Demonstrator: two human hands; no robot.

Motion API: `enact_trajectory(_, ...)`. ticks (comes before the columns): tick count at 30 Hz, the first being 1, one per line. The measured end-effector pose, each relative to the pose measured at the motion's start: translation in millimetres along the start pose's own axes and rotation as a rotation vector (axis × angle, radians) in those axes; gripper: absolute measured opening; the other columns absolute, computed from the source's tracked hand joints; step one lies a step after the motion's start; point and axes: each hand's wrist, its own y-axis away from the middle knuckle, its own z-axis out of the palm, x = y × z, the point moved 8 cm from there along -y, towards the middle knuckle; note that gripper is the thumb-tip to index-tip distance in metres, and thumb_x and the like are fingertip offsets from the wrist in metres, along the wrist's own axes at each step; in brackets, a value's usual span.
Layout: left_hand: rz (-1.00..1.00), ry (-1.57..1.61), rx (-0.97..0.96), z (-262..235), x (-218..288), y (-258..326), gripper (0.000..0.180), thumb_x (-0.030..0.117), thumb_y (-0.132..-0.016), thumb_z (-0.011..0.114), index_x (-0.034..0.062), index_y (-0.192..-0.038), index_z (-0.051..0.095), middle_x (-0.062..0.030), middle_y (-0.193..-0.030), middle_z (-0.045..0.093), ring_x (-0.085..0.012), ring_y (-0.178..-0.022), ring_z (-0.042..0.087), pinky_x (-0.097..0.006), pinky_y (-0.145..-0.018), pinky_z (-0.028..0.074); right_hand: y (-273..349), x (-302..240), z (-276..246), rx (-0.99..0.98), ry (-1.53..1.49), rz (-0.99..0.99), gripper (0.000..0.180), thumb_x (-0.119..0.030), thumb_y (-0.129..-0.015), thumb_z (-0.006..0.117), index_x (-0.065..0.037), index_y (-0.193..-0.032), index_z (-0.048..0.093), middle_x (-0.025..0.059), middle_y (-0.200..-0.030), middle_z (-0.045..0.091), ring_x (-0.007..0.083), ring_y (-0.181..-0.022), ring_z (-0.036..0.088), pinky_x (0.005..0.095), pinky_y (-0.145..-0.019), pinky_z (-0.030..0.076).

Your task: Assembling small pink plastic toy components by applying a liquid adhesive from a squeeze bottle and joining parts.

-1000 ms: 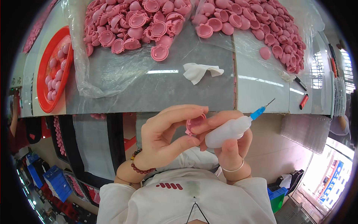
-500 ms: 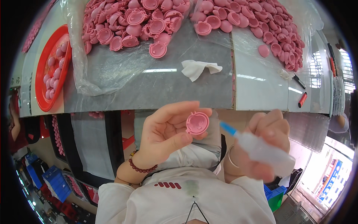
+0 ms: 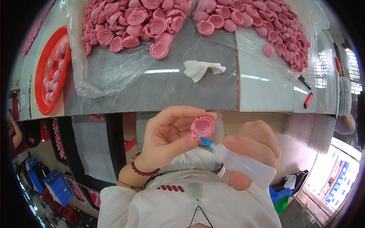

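Note:
Between the thumb and fingers of my left hand (image 3: 171, 133) is a small pink plastic half-shell (image 3: 202, 126), its hollow side facing up. My right hand (image 3: 256, 144) grips a translucent squeeze bottle (image 3: 243, 163) with a blue needle tip (image 3: 205, 141). That tip meets the lower rim of the half-shell, close to my left thumb; whether any liquid comes out is too small to tell. Both hands are held in front of the table's near edge, above my lap.
Two heaps of pink half-shells, a left heap (image 3: 133, 22) and a right heap (image 3: 281, 34), lie on clear plastic sheeting. An orange-red basin (image 3: 41, 89) of pink balls stands at far left. A white cloth (image 3: 203, 69), a red marker (image 3: 308, 100) and a black pen (image 3: 305, 81) lie on the table.
My right hand has brought the bottle left and down, so its blue tip now reaches the half-shell's rim instead of hanging apart. My left hand has barely moved.

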Motion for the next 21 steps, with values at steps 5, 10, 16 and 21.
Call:
enact_trajectory(5,-0.002,0.004,-0.019,0,0,0,0.045,0.007,-0.071,0.067,-0.0006,-0.108,0.044,-0.0251,-0.108,0.052,-0.0188,-0.094,0.056,-0.028,-0.081,0.045,5,4,-12,0.234,-0.085,-0.008,0.048,-0.043,-0.062,0.068,0.000,-0.083,0.064,0.0000,-0.059,0.051,0.0111,-0.041,0.037,0.0234,-0.037,0.024)
enact_trajectory(10,-0.017,0.037,-0.019,2,-1,2,0.045,0.008,-0.070,0.068,-0.0010,-0.108,0.045,-0.0250,-0.108,0.052,-0.0188,-0.094,0.057,-0.028,-0.081,0.045,2,5,-3,0.131,-0.017,0.001,0.061,-0.055,-0.082,0.039,0.003,-0.082,0.056,0.0034,-0.058,0.044,0.0109,-0.046,0.033,0.0240,-0.036,0.021)
enact_trajectory(16,-0.019,0.021,-0.011,2,0,1,0.044,0.009,-0.070,0.068,-0.0014,-0.107,0.045,-0.0258,-0.106,0.052,-0.0201,-0.092,0.057,-0.029,-0.080,0.046,5,3,-12,0.189,-0.026,-0.064,0.060,-0.053,-0.084,0.036,0.004,-0.083,0.056,0.0041,-0.059,0.044,0.0118,-0.046,0.033,0.0243,-0.036,0.020)
enact_trajectory(21,0.043,0.052,-0.191,5,3,3,0.042,-0.003,-0.075,0.059,-0.0064,-0.112,0.042,-0.0232,-0.115,0.047,-0.0212,-0.104,0.050,-0.032,-0.088,0.043,7,6,-13,0.235,0.015,-0.069,0.061,-0.052,-0.084,0.034,0.005,-0.084,0.056,0.0042,-0.058,0.042,0.0119,-0.046,0.032,0.0241,-0.037,0.018)
